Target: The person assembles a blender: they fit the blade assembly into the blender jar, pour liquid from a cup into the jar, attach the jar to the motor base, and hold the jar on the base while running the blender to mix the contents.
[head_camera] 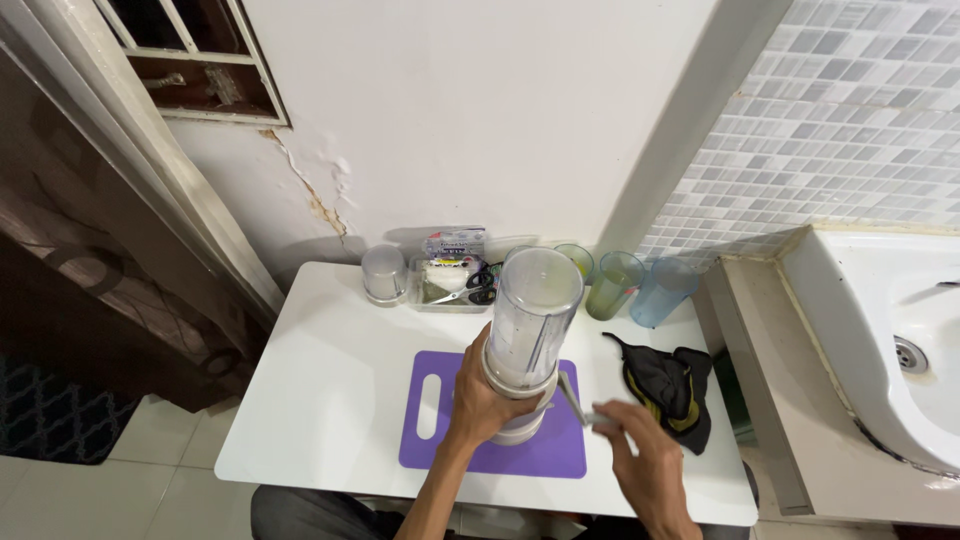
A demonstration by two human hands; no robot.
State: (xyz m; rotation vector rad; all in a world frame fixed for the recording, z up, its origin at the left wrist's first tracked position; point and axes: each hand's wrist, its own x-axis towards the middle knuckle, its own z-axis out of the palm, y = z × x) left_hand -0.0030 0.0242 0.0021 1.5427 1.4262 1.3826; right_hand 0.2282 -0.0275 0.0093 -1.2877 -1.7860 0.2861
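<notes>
From the head camera, the left hand [482, 398] is wrapped around the lower part of a clear blender jar [530, 320], fingers curled shut against its white base [520, 425]. The jar stands upright on a purple cutting board [480, 445] on the white table [320, 390]. The right hand [645, 455] sits just right of the base, its fingers pinched on a thin pale stick [573, 398] that leans towards the jar. A dark cloth [670, 385] lies further right.

I see home kitchen corner: small white table [320, 400] at centre, purple cutting board [470, 440], blender jar [530, 320], coloured tumblers [620, 285] behind; white sink [880, 300] and mosaic wall tiles [850, 130] at right, cracked plaster upper left.
</notes>
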